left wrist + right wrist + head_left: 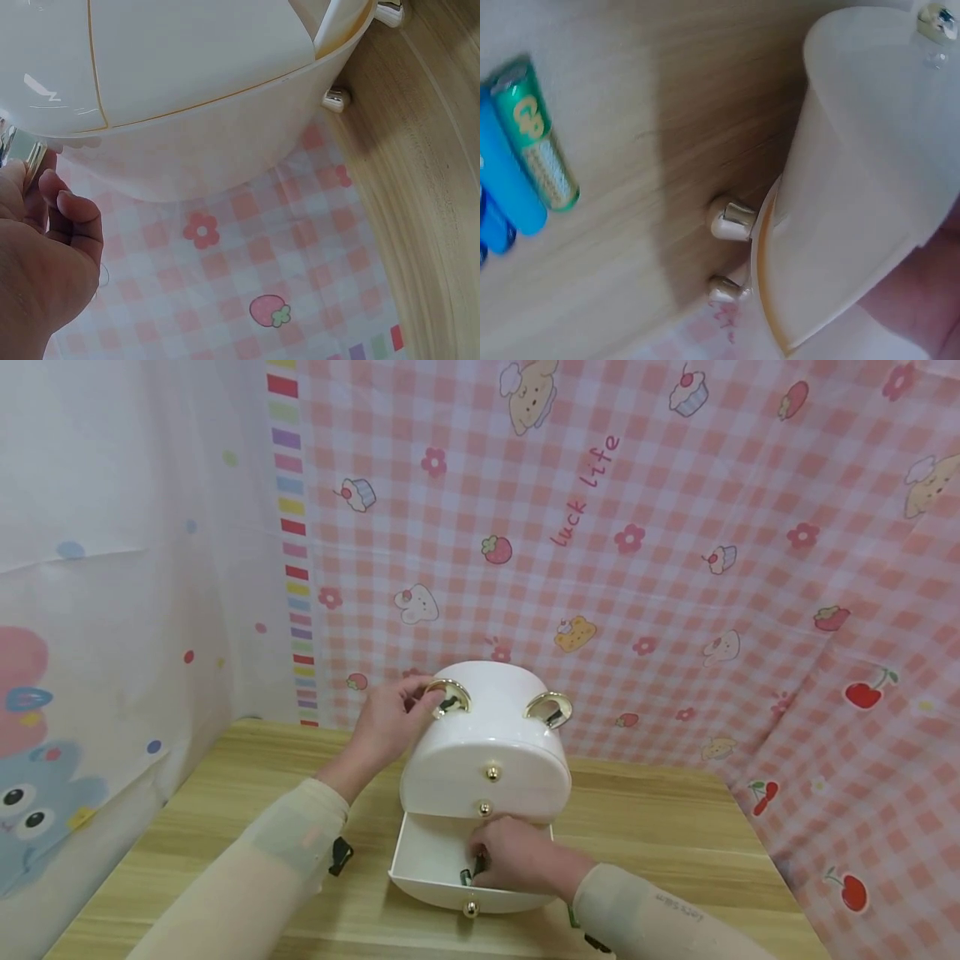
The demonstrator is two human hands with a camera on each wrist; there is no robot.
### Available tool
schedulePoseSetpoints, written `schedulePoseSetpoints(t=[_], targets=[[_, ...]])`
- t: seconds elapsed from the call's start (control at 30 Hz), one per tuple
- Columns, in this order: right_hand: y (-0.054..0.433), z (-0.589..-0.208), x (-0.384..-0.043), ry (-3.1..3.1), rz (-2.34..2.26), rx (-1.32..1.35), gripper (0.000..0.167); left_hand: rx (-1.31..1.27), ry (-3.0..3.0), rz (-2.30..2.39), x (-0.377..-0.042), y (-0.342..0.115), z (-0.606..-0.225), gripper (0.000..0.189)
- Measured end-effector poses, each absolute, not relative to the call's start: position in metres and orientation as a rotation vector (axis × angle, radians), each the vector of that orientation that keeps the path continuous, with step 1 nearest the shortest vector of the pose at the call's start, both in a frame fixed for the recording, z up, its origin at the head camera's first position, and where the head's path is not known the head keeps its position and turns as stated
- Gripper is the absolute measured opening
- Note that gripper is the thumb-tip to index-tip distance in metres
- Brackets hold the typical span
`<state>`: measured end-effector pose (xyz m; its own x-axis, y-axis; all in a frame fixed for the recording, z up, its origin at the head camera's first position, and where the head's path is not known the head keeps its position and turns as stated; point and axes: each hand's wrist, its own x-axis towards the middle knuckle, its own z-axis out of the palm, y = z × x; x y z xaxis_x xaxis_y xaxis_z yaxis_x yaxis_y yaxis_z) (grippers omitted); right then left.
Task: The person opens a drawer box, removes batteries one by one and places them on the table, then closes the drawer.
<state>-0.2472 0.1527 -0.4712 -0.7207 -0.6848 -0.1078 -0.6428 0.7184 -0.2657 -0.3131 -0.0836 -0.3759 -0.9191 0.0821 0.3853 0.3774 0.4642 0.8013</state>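
Observation:
A white box with drawers and two gold ear-shaped rings stands on the table. My left hand pinches the left gold ring between thumb and fingers; in the left wrist view the hand is beside the box's curved side. The bottom drawer is pulled out. My right hand reaches into it, fingers curled down around a small dark battery. Another small dark green battery lies beside the fingertips. In the right wrist view, the drawer wall hides most of my right hand.
A green GP battery and several blue batteries lie on the wooden table right of the drawer. Left of the box is a small black clip-like piece. The right gold ring is on top. A pink checked cloth hangs close behind.

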Motion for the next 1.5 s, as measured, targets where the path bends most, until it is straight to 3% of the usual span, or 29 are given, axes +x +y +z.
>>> schedulePoseSetpoints(t=[0.2, 0.37, 0.53, 0.7, 0.87, 1.07, 1.27, 1.5], targets=[[0.152, -0.464, -0.244, 2.426, -0.956, -0.629, 0.017, -0.386, -2.419, -1.433, -0.312, -0.087, -0.377, 0.024], [0.156, -0.454, -0.241, 2.134, -1.251, -0.462, 0.021, -0.386, -2.421, -1.432, -0.312, -0.090, -0.378, 0.023], [0.185, -0.421, -0.225, 2.050, -1.327, -0.572, 0.029, -0.369, -2.432, -1.428, -0.312, -0.089, -0.377, 0.024], [0.246, -0.402, -0.200, 2.366, -1.255, -0.853, 0.038, -0.388, -2.434, -1.439, -0.311, -0.085, -0.375, 0.025], [0.312, -0.419, -0.192, 2.849, -0.835, -0.848, 0.054, -0.386, -2.434, -1.424, -0.311, -0.085, -0.375, 0.025], [0.363, -0.466, -0.189, 2.904, -0.476, -0.701, 0.068, -0.383, -2.443, -1.408, -0.310, -0.086, -0.375, 0.025], [0.369, -0.501, -0.182, 2.863, -0.426, -0.733, 0.074, -0.387, -2.445, -1.405, -0.311, -0.085, -0.373, 0.024], [0.357, -0.504, -0.184, 2.828, -0.514, -0.703, 0.068, -0.381, -2.444, -1.409, -0.311, -0.085, -0.373, 0.024]])
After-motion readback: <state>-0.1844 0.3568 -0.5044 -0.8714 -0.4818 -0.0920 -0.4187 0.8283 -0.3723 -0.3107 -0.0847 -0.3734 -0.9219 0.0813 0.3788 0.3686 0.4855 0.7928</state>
